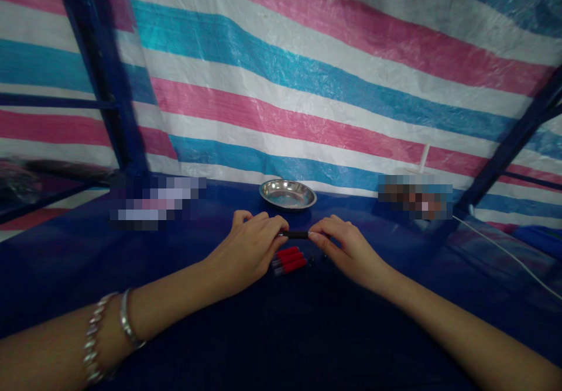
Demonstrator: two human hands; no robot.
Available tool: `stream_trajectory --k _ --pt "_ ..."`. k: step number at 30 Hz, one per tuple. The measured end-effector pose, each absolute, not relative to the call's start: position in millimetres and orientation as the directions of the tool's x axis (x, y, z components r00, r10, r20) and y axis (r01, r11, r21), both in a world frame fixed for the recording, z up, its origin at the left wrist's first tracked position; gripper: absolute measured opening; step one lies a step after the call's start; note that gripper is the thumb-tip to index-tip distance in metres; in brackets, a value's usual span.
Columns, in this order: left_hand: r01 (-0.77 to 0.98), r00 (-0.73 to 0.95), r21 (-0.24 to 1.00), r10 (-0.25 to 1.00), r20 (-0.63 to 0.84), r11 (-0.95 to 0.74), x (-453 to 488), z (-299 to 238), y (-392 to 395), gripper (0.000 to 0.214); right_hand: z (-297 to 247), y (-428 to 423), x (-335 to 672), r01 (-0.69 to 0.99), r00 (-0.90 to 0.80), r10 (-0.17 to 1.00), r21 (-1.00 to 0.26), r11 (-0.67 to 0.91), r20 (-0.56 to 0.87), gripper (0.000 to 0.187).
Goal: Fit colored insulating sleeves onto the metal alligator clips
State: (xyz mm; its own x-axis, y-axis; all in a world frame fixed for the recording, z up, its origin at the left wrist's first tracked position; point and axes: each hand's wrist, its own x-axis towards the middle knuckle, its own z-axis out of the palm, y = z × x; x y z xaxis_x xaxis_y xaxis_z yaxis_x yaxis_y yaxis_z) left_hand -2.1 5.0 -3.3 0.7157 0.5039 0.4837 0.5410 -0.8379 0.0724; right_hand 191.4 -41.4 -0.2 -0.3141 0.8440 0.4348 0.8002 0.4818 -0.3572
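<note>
A slim black pen (297, 235) lies level between my two hands, above the dark blue table. My left hand (252, 244) pinches its left end, near a light-coloured tip. The fingertips of my right hand (345, 244) are closed on the other end. Just below the pen, several red pens (290, 261) lie side by side on the table, partly behind my left fingers. Small dark pieces (311, 260) rest to their right, too dim to name.
A shiny oval metal dish (288, 194) stands behind my hands on the blue table (351, 203). Blurred-out items lie at the back left and back right. A white cable (504, 250) runs along the right. Blue metal posts (118, 116) and a striped sheet (307, 98) close off the back.
</note>
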Motion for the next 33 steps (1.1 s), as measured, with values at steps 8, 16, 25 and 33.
stream_trajectory --k 8,16,25,33 --pt "0.509 0.739 0.075 0.479 0.473 -0.858 -1.9 -5.6 5.6 0.013 0.0 -39.1 193.0 0.791 -0.342 0.827 -0.339 0.509 0.446 0.016" --pt "0.511 0.755 0.019 0.459 0.468 -0.860 -0.5 -5.5 5.8 0.015 -3.1 -38.8 194.6 0.781 -0.325 0.821 -0.355 0.513 0.470 0.005" --pt "0.528 0.733 0.017 0.466 0.495 -0.849 -2.2 -5.0 5.2 0.016 1.3 -40.4 193.1 0.791 -0.328 0.849 -0.371 0.487 0.415 0.021" --pt "0.540 0.725 0.016 0.475 0.499 -0.841 -2.0 -3.8 4.4 0.016 -4.6 -37.5 195.6 0.756 -0.282 0.839 -0.431 0.493 0.465 0.015"
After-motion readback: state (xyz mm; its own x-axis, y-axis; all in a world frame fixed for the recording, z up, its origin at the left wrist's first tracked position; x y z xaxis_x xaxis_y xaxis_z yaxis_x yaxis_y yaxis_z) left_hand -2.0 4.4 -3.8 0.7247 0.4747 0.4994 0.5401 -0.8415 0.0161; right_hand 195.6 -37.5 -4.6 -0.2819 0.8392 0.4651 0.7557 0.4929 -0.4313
